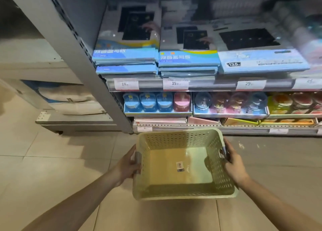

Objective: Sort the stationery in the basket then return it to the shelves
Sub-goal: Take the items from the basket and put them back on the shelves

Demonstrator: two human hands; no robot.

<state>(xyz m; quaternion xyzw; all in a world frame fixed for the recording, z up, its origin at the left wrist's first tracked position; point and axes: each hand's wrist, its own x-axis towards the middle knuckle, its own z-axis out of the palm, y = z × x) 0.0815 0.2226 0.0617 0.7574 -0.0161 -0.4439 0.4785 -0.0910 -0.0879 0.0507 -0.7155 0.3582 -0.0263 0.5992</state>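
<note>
A pale cream perforated plastic basket [183, 194] is held out in front of me above the floor, just below the shelving. Nothing lies inside it except a barcode sticker [180, 166] on its bottom. My left hand [128, 166] grips the grey handle on its left side. My right hand [233, 164] grips the handle on its right side. The shelves [200, 86] ahead carry stacked blue boxes of drawing tablets [188, 59] on the upper level and small boxed stationery items [156, 102] on the one below.
A grey shelf upright [97, 77] runs diagonally at the left. Price tags [175, 83] line the shelf edges. A low white unit with folded fabric items [73, 100] stands at the far left. Beige floor tiles [52, 169] spread below.
</note>
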